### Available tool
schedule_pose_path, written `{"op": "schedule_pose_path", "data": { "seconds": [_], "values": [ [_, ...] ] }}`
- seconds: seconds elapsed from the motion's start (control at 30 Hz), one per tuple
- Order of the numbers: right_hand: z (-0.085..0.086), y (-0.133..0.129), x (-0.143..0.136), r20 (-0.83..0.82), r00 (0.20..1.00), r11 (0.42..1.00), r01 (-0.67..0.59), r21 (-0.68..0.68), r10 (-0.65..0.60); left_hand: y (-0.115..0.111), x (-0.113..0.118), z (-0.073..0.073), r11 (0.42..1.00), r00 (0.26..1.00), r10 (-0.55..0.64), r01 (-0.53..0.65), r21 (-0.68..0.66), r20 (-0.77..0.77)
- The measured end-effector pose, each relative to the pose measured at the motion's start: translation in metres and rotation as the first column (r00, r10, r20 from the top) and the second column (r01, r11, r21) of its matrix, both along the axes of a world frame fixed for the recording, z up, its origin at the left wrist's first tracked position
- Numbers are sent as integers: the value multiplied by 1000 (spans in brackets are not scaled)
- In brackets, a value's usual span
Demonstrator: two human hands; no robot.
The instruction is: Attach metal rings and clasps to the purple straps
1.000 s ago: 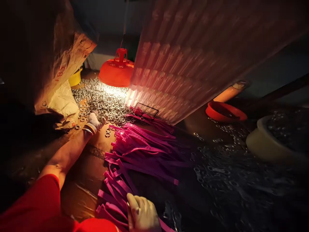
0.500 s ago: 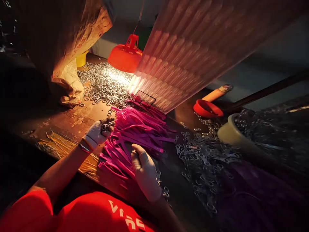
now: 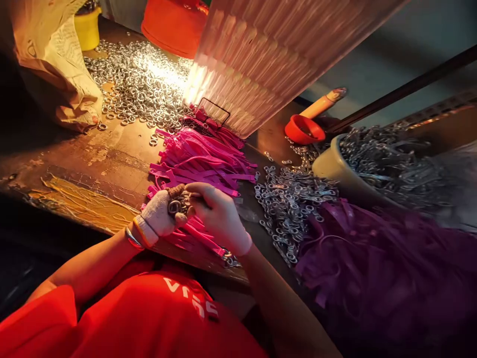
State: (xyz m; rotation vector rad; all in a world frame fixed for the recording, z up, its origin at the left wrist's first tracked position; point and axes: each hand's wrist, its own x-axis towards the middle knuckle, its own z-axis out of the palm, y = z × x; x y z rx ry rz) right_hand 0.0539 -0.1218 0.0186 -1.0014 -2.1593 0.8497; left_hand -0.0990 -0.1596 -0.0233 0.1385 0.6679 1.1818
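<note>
My left hand [image 3: 158, 216], in a pale knitted glove, is closed around a small cluster of metal rings [image 3: 174, 206]. My right hand [image 3: 221, 216], in a thin white glove, meets it from the right, its bent fingers and thumb closed on the same rings. Exactly which ring the right fingertips pinch is hidden. Beneath and beyond both hands lie many pink straps [image 3: 201, 154] in a loose pile. Below my right hand, a strap end lies by a few metal rings [image 3: 227, 256] at the table edge.
A heap of metal rings [image 3: 137, 84] lies under a red lamp [image 3: 171, 27], beside a paper sack [image 3: 70, 79] and yellow container [image 3: 87, 30]. A corrugated sheet [image 3: 261, 54] slants behind the straps. At right are metal clasps [image 3: 286, 204], a red bowl [image 3: 298, 130], a filled tub [image 3: 330, 161] and purple straps [image 3: 357, 258].
My right hand has moved up and left to the rings in my left hand, and its fingers have closed there. The view has tilted down, so the table appears higher.
</note>
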Motion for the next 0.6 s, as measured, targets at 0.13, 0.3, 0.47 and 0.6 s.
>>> {"op": "schedule_pose_path", "data": {
  "seconds": [0.13,0.3,0.47,0.6],
  "values": [
    [4,6,15,-148,957,931,195,-309,-250,5,4,-5,995,995,-97,96,23,39],
    [-3,5,24,-181,910,886,290,-362,-372,8,12,-2,968,975,-181,199,-152,128],
    [-18,-7,22,-185,887,884,360,-298,-423,2,25,-2,977,975,-212,210,-40,-72],
    [-25,-16,27,-108,920,916,351,-192,-376,-1,27,-6,970,950,-208,231,79,-233]
  ]
}}
